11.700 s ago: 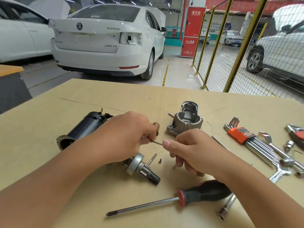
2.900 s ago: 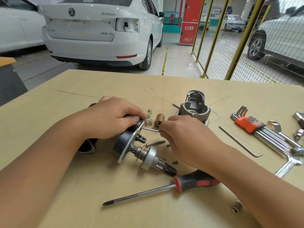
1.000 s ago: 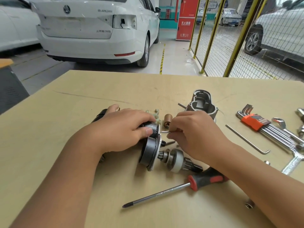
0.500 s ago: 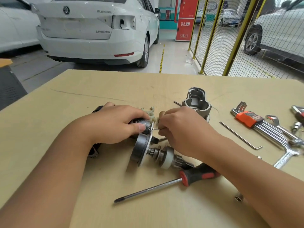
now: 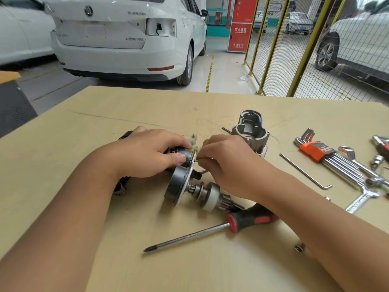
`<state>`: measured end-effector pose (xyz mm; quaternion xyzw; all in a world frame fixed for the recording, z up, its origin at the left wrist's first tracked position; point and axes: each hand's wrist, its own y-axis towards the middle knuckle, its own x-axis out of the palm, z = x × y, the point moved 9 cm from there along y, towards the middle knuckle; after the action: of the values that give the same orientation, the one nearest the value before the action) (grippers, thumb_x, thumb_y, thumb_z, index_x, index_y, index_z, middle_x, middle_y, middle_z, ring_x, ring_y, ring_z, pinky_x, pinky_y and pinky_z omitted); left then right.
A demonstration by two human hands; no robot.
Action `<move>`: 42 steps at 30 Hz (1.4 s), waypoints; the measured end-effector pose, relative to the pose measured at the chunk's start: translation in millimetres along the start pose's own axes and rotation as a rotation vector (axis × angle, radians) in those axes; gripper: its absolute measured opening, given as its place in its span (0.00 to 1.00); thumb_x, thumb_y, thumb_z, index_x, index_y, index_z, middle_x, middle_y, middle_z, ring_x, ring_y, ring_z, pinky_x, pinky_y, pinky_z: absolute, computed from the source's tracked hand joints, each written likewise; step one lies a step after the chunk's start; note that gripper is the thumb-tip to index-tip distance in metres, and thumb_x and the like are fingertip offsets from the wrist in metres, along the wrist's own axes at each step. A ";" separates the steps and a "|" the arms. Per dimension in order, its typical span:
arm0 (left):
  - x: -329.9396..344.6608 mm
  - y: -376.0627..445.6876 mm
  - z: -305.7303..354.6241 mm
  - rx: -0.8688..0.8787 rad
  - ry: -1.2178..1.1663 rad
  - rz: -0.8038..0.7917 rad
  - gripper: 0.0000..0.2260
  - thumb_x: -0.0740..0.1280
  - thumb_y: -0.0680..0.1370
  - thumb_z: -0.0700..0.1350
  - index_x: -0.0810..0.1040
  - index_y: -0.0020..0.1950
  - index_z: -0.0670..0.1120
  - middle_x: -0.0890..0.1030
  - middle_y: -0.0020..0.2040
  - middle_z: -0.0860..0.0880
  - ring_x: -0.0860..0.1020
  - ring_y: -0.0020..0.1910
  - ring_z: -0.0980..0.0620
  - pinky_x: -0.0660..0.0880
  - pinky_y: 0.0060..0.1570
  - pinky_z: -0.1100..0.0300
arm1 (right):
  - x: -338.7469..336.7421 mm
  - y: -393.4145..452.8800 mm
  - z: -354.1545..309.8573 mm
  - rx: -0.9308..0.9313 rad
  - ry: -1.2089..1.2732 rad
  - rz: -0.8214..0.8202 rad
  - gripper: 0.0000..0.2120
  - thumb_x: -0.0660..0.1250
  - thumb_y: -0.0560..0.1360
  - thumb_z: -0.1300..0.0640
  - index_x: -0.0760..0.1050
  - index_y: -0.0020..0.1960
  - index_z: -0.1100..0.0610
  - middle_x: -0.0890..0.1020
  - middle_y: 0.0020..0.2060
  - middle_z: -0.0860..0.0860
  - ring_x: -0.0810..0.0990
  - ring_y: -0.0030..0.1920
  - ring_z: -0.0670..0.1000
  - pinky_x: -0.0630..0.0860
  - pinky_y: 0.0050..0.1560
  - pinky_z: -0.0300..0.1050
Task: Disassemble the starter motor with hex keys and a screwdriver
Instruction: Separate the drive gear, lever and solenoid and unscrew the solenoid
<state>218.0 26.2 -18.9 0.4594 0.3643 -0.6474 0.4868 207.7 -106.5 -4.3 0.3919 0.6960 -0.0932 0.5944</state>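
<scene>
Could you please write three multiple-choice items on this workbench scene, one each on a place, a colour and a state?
1. Where does the screwdriver lie?
A. On the table, nearer the person than the hands
B. In the right hand
C. Inside the housing

2. What colour is the holder of the hex key set?
A. Blue
B. Orange
C. Green

3. What is the left hand doing?
A. Resting flat on the table
B. Gripping the motor assembly
C. Holding a wrench

Key: 1 A, it lies untouched on the table; 2 B, the clip is orange; 3 B, its fingers curl round the assembly.
</scene>
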 end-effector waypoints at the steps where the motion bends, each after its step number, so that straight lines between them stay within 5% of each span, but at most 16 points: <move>1: -0.3 -0.1 0.8 0.002 -0.008 0.004 0.14 0.62 0.83 0.56 0.75 0.68 0.68 0.77 0.68 0.64 0.69 0.69 0.53 0.58 0.66 0.56 | 3.3 -0.2 0.6 0.000 -0.005 -0.024 0.09 0.65 0.79 0.62 0.82 0.44 0.61 0.79 0.41 0.54 0.78 0.42 0.55 0.75 0.47 0.52; 5: -1.3 0.5 0.8 0.022 -0.048 0.014 0.13 0.64 0.82 0.57 0.76 0.66 0.68 0.80 0.64 0.63 0.72 0.69 0.50 0.61 0.73 0.48 | 3.6 2.0 3.6 0.027 -0.037 -0.002 0.09 0.67 0.78 0.61 0.83 0.41 0.60 0.82 0.37 0.53 0.79 0.41 0.55 0.77 0.45 0.52; 12: -2.0 -1.3 2.7 0.059 -0.196 0.037 0.19 0.66 0.74 0.59 0.78 0.65 0.66 0.80 0.63 0.64 0.74 0.69 0.50 0.69 0.70 0.44 | -6.3 -1.6 12.5 0.137 0.038 0.106 0.05 0.76 0.73 0.54 0.85 0.40 0.55 0.83 0.33 0.51 0.80 0.36 0.53 0.77 0.43 0.48; 22: -15.0 -5.4 13.4 0.161 -0.353 0.233 0.18 0.74 0.78 0.42 0.80 0.66 0.55 0.82 0.60 0.59 0.79 0.62 0.56 0.74 0.65 0.46 | -27.1 -12.2 5.8 0.098 0.028 0.334 0.11 0.80 0.66 0.64 0.77 0.34 0.61 0.79 0.31 0.52 0.76 0.32 0.55 0.72 0.33 0.47; 29: -23.5 -9.2 13.4 0.182 -0.410 0.341 0.21 0.74 0.78 0.38 0.77 0.64 0.59 0.81 0.60 0.63 0.77 0.62 0.65 0.72 0.67 0.64 | -23.3 -15.3 5.2 0.021 0.072 0.312 0.12 0.78 0.67 0.65 0.74 0.34 0.60 0.74 0.29 0.49 0.70 0.30 0.49 0.66 0.32 0.40; 34: -16.6 -7.4 14.4 0.173 -0.370 0.283 0.21 0.75 0.77 0.39 0.78 0.64 0.59 0.82 0.61 0.59 0.78 0.62 0.59 0.74 0.67 0.52 | -21.2 -15.4 14.7 0.062 0.087 0.289 0.10 0.78 0.70 0.60 0.77 0.37 0.57 0.69 0.29 0.40 0.69 0.31 0.39 0.61 0.33 0.33; 42: -13.7 -8.4 18.2 0.171 -0.309 0.256 0.17 0.70 0.73 0.51 0.79 0.63 0.58 0.82 0.56 0.57 0.79 0.58 0.53 0.75 0.60 0.45 | -19.9 -18.8 14.3 0.027 0.140 0.252 0.05 0.74 0.76 0.52 0.84 0.48 0.53 0.80 0.36 0.46 0.76 0.38 0.44 0.70 0.40 0.38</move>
<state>207.0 15.8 0.0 0.4369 0.1678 -0.6714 0.5745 205.9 -136.4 3.4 0.4895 0.6797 0.0003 0.5463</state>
